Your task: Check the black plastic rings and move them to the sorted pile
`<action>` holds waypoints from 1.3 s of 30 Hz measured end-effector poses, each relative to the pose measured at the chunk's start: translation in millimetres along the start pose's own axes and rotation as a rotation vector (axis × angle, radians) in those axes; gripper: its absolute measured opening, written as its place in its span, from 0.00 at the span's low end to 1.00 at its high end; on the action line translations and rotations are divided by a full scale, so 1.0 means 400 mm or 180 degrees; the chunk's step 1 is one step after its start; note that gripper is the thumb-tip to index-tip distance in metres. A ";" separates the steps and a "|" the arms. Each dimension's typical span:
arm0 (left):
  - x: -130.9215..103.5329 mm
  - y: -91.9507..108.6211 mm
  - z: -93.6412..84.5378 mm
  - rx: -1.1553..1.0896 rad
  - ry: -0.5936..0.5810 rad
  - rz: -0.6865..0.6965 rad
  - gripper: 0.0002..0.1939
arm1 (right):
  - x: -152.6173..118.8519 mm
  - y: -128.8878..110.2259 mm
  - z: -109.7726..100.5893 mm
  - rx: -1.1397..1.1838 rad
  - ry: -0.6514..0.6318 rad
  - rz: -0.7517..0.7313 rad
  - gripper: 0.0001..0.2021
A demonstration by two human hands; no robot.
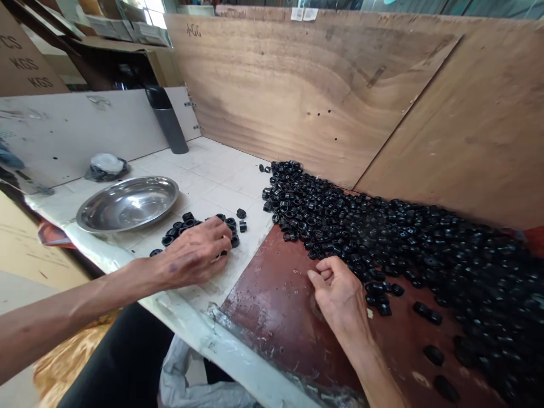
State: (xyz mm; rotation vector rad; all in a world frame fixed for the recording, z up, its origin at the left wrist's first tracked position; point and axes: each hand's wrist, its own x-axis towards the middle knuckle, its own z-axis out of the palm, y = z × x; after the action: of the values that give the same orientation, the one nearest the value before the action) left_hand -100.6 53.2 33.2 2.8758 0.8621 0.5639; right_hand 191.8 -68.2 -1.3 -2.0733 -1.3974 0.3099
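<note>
My left hand (198,252) is over a small group of black ring-like parts (182,228) on the white tiled surface (216,175). Its fingers curl down among the parts, and the fingertips are partly hidden. Over the reddish-brown board (272,283), my right hand (340,289) has its thumb and index finger close together; whether something small is between them cannot be made out. Just beyond and to the right of it lies a large heap of black parts (382,226). Two single parts (242,220) lie right of my left hand.
A shallow metal bowl (130,201) sits at the left, with a plastic-wrapped bundle (107,166) behind it. A dark bottle (170,122) stands in the back corner. Wooden panels (297,85) wall the back. A padded edge (229,345) runs along the front.
</note>
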 end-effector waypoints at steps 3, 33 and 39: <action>0.028 0.009 0.004 0.0241 -0.0015 -0.0142 0.11 | 0.016 0.048 0.005 -0.0302 0.0034 -0.0194 0.07; 0.162 0.177 0.180 -0.4945 -0.0155 -0.1430 0.14 | 0.014 0.004 0.007 0.1257 -0.0374 -0.0499 0.12; 0.156 0.174 0.173 -0.5311 -0.0351 -0.1670 0.17 | -0.003 0.003 0.026 0.1270 0.0138 -0.0465 0.15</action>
State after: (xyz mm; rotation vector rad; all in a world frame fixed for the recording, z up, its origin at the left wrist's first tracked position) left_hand 9.3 30.4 2.1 1.1147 0.5633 0.5827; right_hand 187.0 -65.8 -10.3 -1.6371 -1.3285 0.4400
